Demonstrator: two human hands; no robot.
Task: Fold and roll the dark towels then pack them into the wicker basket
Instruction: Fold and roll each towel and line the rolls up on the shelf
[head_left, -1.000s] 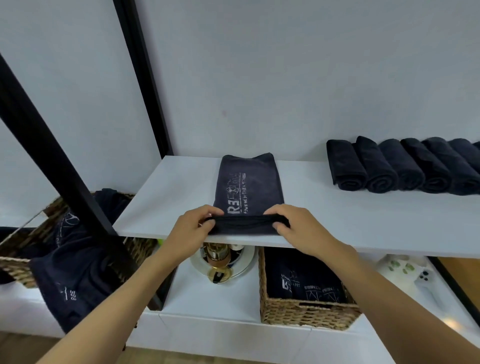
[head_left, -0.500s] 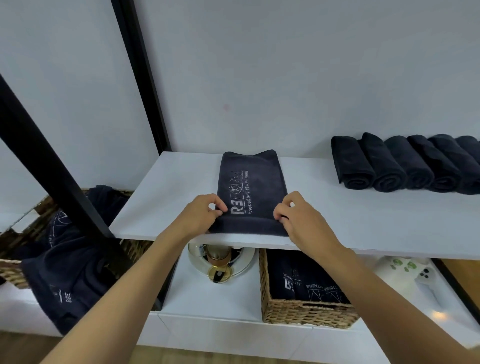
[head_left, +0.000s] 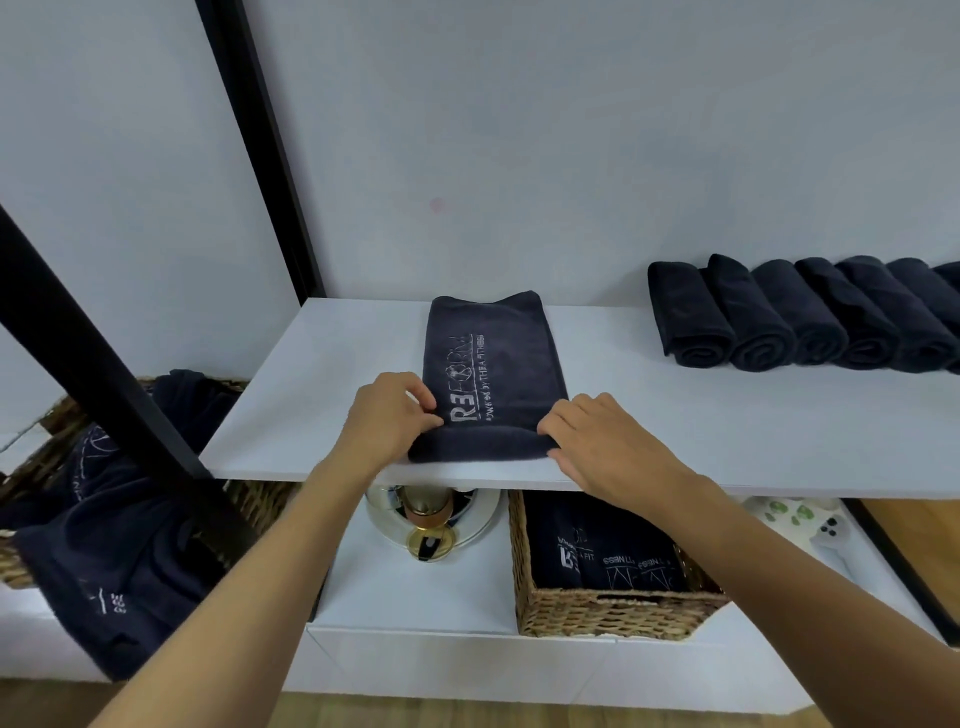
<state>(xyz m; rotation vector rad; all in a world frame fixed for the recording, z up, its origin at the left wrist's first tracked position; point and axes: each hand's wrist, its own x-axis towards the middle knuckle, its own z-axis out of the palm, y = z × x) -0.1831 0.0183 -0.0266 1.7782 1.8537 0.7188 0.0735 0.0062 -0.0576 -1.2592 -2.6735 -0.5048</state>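
White shelving against a pale wall fills the view, and the upper shelf (head_left: 727, 441) serves as the work surface. A folded dark towel (head_left: 493, 374) lies on it as a long narrow strip running away from the person, printed lettering facing up. Its near end sits close to the shelf's front edge and is turned over into a thick first curl.

The left hand (head_left: 387, 423) pinches the near left corner of that curl with its fingers bent over the cloth. The right hand (head_left: 602, 441) does the same at the near right corner, fingertips tucked onto the fold. Folding of this towel looks finished and rolling has barely begun, with most of its length lying flat.

Farther right on the same shelf, a row of rolled towels (head_left: 779, 322) lies side by side, touching one another and not yet packed. On the lower shelf, the wicker basket (head_left: 613, 613) holds dark towels with pale print, though I cannot tell whether they are rolled or only folded.

At the far left, a second basket (head_left: 31, 566) carries loose towels (head_left: 119, 561) draped over its rim, so several probably await folding. I judge the job roughly midway: this roll needs completing, the loose ones need doing, and the rolled row needs moving into the basket.
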